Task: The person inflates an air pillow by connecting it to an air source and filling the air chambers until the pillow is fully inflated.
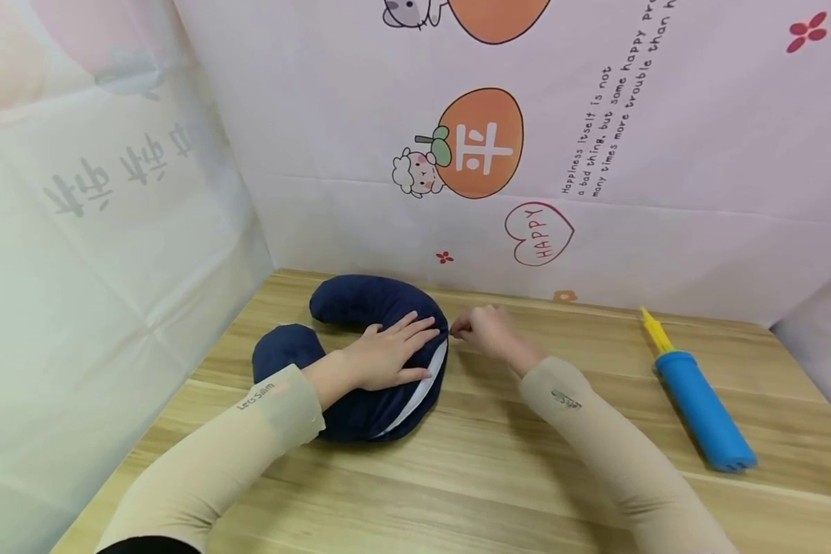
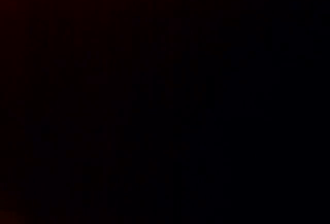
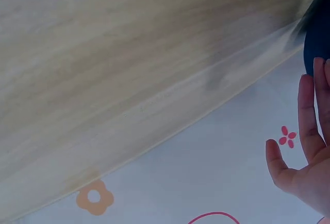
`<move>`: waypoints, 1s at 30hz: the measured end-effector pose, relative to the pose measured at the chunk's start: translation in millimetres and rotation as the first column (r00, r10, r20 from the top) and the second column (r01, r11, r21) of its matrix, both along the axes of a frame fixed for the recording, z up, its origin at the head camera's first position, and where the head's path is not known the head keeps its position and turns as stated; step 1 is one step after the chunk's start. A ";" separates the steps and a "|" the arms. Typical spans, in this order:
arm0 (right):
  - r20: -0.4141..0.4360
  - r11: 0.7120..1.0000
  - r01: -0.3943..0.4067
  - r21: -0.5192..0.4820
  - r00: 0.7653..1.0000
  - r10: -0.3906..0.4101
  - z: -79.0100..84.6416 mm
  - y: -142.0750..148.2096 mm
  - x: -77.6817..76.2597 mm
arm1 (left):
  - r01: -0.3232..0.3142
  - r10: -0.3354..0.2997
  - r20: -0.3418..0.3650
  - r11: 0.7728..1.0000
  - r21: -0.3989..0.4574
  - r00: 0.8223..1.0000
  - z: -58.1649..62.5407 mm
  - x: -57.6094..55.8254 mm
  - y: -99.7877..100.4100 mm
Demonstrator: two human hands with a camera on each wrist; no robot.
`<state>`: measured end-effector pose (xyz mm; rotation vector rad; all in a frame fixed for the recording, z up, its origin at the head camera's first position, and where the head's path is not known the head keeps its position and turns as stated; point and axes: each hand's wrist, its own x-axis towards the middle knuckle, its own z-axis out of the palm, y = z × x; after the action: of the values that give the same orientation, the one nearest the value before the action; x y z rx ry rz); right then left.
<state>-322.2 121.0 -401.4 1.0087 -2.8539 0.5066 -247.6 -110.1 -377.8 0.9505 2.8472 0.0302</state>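
A navy U-shaped neck pillow [image 1: 360, 296] lies on the table, its curved side to the right. Along that side a long slit in the cover shows white inner fabric [image 1: 415, 392]. My left hand [image 1: 388, 355] rests flat on the pillow with fingers spread beside the slit. At the slit's upper end my right hand [image 1: 488, 332] pinches the zipper pull, which its fingertips hide. In the right wrist view, the outer fingers of the right hand [image 3: 312, 157] stand loosely extended by the navy pillow's edge. The left wrist view is almost black.
A blue hand pump [image 1: 705, 412] with a yellow nozzle [image 1: 656, 331] lies on the right of the wooden table [image 1: 471, 492]. Printed cloth [image 1: 360, 131] hangs as a wall behind the table, and more cloth [image 1: 111, 254] hangs at the left.
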 end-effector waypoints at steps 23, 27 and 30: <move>-0.248 0.981 -0.194 -0.010 0.951 0.186 -6.7 11.0 19.0 | 0.016 -0.016 -0.001 1.000 -0.012 1.000 1.0 1.3 -1.3; -0.160 0.994 -0.092 -0.057 0.984 0.081 -5.0 10.1 17.8 | 0.013 -0.013 0.016 0.999 0.031 1.000 3.8 2.0 -2.6; -0.154 0.998 -0.045 -0.053 0.987 0.036 -4.0 9.5 15.9 | 0.006 -0.007 0.024 0.998 0.056 1.000 6.5 5.1 -4.9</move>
<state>-306.4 130.5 -405.3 1.0495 -2.6744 0.4875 -242.5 -115.1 -371.3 0.9637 2.8351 0.1202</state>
